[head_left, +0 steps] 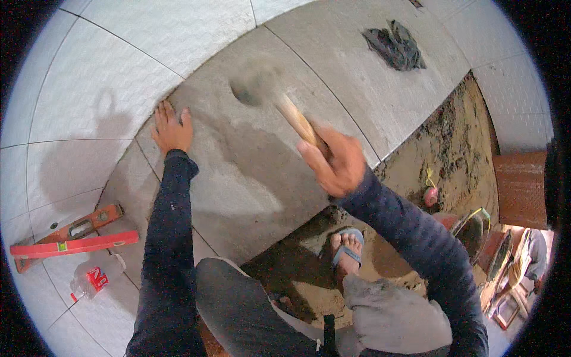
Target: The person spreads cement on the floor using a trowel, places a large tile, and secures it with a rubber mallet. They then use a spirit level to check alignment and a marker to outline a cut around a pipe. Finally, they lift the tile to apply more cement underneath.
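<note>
A mallet with a pale wooden handle is gripped in my right hand. Its rounded head is smeared by motion and hovers over a large grey floor tile; I cannot tell whether it touches the tile. My left hand lies flat with fingers spread on that tile's far left edge, where it meets the white wall tiles. Dark sleeves cover both my forearms.
At the left lie a red spirit level, an orange-brown level and a clear bottle with a red label. A crumpled black plastic bag rests on the far tile. Wet mortar, a pinkish ball-like thing and buckets are at the right.
</note>
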`<state>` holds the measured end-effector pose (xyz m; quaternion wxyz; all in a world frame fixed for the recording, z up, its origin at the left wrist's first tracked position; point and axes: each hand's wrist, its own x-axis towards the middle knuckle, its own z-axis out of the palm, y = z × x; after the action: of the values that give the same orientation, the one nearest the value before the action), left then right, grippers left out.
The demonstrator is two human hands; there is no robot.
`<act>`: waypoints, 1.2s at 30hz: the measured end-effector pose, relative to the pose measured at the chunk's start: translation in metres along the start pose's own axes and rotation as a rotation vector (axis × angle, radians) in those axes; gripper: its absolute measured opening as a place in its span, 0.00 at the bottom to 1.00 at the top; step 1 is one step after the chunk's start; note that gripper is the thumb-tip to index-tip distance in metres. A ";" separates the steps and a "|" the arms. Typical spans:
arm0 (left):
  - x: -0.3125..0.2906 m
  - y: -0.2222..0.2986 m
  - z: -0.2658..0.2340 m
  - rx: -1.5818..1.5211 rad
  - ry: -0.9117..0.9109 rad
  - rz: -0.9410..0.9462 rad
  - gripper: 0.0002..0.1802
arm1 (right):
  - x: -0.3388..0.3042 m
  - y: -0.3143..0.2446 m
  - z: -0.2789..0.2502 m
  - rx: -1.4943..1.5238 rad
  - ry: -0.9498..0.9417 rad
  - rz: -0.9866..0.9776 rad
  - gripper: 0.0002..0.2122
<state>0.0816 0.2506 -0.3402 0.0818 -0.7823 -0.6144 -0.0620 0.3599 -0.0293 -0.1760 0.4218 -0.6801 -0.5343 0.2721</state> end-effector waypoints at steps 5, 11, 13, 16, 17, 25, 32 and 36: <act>0.000 0.004 -0.003 -0.018 -0.029 -0.039 0.39 | 0.090 0.049 0.072 -0.198 -0.039 0.083 0.17; 0.000 0.007 -0.007 -0.009 -0.027 -0.037 0.39 | 0.131 0.064 0.095 -0.259 0.063 0.012 0.16; 0.001 0.011 -0.005 -0.009 -0.019 -0.030 0.39 | 0.139 0.082 0.097 -0.337 0.004 0.038 0.17; -0.003 0.002 -0.005 -0.014 -0.028 -0.038 0.40 | 0.144 0.053 0.099 -0.337 -0.062 0.138 0.18; -0.006 0.000 -0.008 -0.013 -0.042 -0.047 0.40 | 0.142 0.041 0.097 -0.323 -0.087 0.184 0.18; 0.011 -0.002 -0.014 -0.209 0.096 0.208 0.35 | 0.096 0.074 0.040 -0.319 0.029 -0.149 0.20; -0.032 -0.047 -0.028 -0.220 0.076 0.239 0.34 | -0.093 0.077 -0.013 0.068 -0.076 0.423 0.14; -0.035 -0.041 -0.028 -0.303 -0.035 0.300 0.28 | -0.181 0.087 -0.057 0.000 0.058 0.564 0.14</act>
<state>0.0339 0.2212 -0.3176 -0.0391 -0.8692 -0.4762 -0.1274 0.3990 -0.2248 -0.2376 0.3445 -0.8095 -0.3115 0.3592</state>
